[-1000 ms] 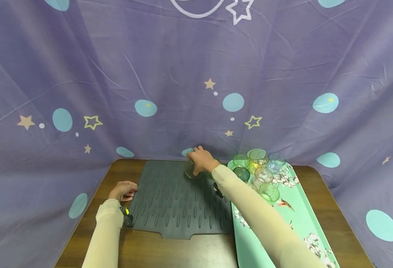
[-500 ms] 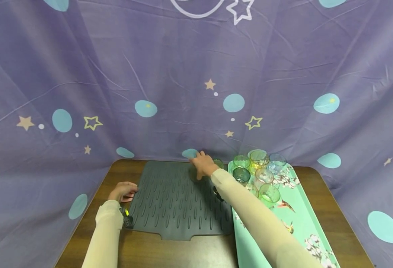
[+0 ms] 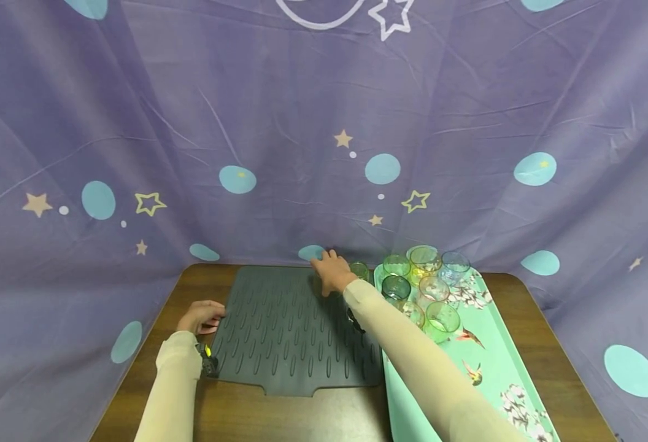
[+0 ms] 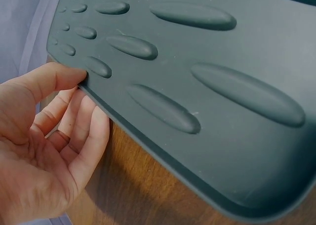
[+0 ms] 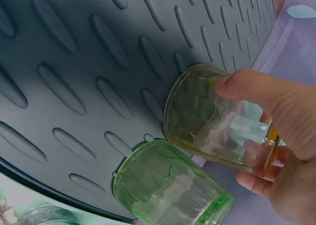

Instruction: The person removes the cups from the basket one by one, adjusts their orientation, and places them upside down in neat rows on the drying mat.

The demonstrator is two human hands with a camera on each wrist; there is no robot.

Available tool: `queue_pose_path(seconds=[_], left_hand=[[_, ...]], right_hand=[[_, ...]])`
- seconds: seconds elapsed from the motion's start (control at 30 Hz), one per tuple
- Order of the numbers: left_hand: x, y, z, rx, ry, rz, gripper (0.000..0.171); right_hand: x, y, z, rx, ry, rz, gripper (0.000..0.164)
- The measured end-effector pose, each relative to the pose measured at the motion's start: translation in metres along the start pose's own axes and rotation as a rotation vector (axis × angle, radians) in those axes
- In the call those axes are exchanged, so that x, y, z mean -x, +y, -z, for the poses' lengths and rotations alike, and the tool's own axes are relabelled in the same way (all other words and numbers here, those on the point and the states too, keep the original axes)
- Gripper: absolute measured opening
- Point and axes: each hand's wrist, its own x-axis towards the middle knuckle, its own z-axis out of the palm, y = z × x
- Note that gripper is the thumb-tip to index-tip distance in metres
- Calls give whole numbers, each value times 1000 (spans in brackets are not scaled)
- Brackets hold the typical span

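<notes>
At the left edge of the dark grey ridged drying mat (image 3: 296, 334) my left hand (image 3: 199, 317) pinches the rim; the left wrist view shows the thumb on top and the fingers below. My right hand (image 3: 332, 272), at the mat's back right, holds an amber-tinted glass tumbler (image 5: 207, 121) with thumb and fingers. Its rim faces down against the mat and its base is toward the palm. Close beside it a green glass tumbler (image 5: 168, 185) also stands rim-down on the mat; the two look nearly touching.
Right of the mat lies a mint tray (image 3: 415, 393) with flower and bird prints. Several tinted glasses, such as a dark green tumbler (image 3: 396, 287) and a light green tumbler (image 3: 442, 319), crowd its back left. A purple curtain (image 3: 280, 123) hangs behind the wooden table (image 3: 235, 417).
My right hand has shifted slightly to the right with the amber tumbler, closer to the green one. The left hand has stayed at the mat's edge.
</notes>
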Motion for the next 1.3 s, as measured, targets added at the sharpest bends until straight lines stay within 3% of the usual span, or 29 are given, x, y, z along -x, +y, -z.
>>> queue_pose_path(seconds=[0.43, 0.73, 0.83, 1.07, 1.2, 1.3], left_hand=[[-1, 1, -3, 15, 4, 12, 20], [-2, -2, -1, 24, -2, 0, 21], [-3, -2, 0, 28, -9, -5, 20], [-4, -5, -4, 21, -29, -4, 20], [-3, -3, -2, 23, -35, -18, 19], [-4, -2, 1, 22, -34, -20, 18]], right_hand=[[10, 6, 4, -43, -15, 21, 88], [32, 21, 34, -78, -29, 87, 102], [46, 35, 51, -190, -47, 122, 102], [92, 86, 94, -567, -72, 221, 91], [127, 119, 113, -733, -8, 273, 89], [156, 145, 117, -797, 79, 281, 90]])
